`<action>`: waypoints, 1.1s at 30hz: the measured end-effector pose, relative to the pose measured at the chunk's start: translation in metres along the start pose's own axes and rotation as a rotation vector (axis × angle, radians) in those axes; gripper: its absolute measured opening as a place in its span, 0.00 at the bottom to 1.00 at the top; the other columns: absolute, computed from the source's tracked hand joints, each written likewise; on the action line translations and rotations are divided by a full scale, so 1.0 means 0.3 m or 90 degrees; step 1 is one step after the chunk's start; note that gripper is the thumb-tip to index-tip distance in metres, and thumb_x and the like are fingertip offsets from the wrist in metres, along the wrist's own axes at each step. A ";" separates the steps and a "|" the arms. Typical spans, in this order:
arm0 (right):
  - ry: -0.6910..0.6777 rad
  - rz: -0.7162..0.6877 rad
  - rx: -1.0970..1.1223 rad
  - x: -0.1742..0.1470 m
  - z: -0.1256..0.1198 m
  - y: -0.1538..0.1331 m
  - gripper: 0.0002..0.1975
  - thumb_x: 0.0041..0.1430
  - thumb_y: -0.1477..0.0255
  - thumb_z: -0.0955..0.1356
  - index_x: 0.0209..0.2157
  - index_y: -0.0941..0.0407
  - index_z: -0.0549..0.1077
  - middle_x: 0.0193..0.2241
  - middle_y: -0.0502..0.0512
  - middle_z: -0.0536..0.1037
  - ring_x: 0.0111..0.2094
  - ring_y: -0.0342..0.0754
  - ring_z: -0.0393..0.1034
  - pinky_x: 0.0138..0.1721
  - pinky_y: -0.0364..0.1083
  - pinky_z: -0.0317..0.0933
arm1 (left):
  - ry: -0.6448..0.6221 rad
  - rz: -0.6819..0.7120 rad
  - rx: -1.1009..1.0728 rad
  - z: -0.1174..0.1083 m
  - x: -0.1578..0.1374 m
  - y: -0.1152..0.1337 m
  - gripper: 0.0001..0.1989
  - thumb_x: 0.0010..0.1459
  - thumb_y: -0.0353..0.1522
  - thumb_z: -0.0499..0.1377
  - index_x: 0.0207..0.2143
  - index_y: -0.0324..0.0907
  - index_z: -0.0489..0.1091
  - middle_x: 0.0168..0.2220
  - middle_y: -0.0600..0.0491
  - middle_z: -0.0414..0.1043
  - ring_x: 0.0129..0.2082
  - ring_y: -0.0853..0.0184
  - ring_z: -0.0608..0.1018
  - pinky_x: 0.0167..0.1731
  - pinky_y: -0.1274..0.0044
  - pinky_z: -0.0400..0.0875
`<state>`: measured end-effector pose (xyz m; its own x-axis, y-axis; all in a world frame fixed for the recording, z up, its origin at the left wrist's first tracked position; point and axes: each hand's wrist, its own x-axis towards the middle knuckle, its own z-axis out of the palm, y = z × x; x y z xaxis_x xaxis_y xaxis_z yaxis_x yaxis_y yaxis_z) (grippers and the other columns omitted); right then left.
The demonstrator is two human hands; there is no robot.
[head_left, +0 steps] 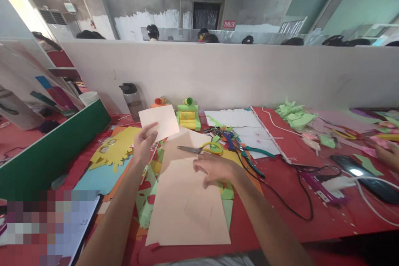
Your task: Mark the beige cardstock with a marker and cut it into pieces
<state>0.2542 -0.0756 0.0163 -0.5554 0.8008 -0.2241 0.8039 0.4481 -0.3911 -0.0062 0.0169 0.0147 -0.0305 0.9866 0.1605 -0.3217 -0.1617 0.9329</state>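
Note:
My left hand (144, 143) pinches a small pale pink sheet of paper (162, 121) between thumb and fingers, raised above the table. A large sheet of the same pale paper (187, 212) lies in front of me over coloured scraps. Over its right side is my right hand (215, 169), with fingers bent, apart from the thumb and holding nothing that I can see. Just beyond its fingers lie yellow-handled scissors (207, 149), blades pointing left; whether the fingers touch them I cannot tell.
Teal-handled pliers (254, 160) and a blue glue gun (229, 139) lie to the right with cables. Yellow cut paper (116, 147) is on the left. A bottle (131, 102) and paper rolls (188, 116) stand at the back partition. Another person's hand (388, 153) is at far right.

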 end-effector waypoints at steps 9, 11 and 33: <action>-0.041 0.029 0.071 -0.002 -0.014 -0.019 0.13 0.45 0.78 0.75 0.32 0.51 0.72 0.29 0.46 0.71 0.32 0.46 0.66 0.26 0.41 0.49 | -0.104 0.056 0.153 0.003 -0.017 0.006 0.25 0.50 0.39 0.68 0.50 0.38 0.75 0.15 0.64 0.53 0.15 0.77 0.56 0.17 0.84 0.54; -0.034 0.030 0.123 -0.009 -0.022 -0.022 0.13 0.46 0.81 0.72 0.32 0.50 0.73 0.26 0.44 0.70 0.29 0.44 0.65 0.25 0.41 0.48 | -0.137 0.066 0.181 0.003 -0.019 0.002 0.28 0.50 0.39 0.68 0.53 0.38 0.74 0.16 0.63 0.57 0.16 0.76 0.59 0.18 0.83 0.56; 0.257 0.022 0.359 -0.058 -0.081 0.191 0.18 0.65 0.56 0.63 0.39 0.56 0.75 0.34 0.53 0.76 0.34 0.49 0.68 0.34 0.44 0.59 | -0.285 0.139 0.445 -0.007 -0.010 -0.016 0.22 0.58 0.39 0.61 0.54 0.43 0.71 0.44 0.51 0.74 0.24 0.73 0.66 0.24 0.80 0.64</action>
<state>0.3151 -0.0541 0.0195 -0.3208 0.9451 0.0624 0.5260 0.2326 -0.8181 -0.0066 0.0147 0.0092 0.3992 0.8536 0.3348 0.3089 -0.4690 0.8274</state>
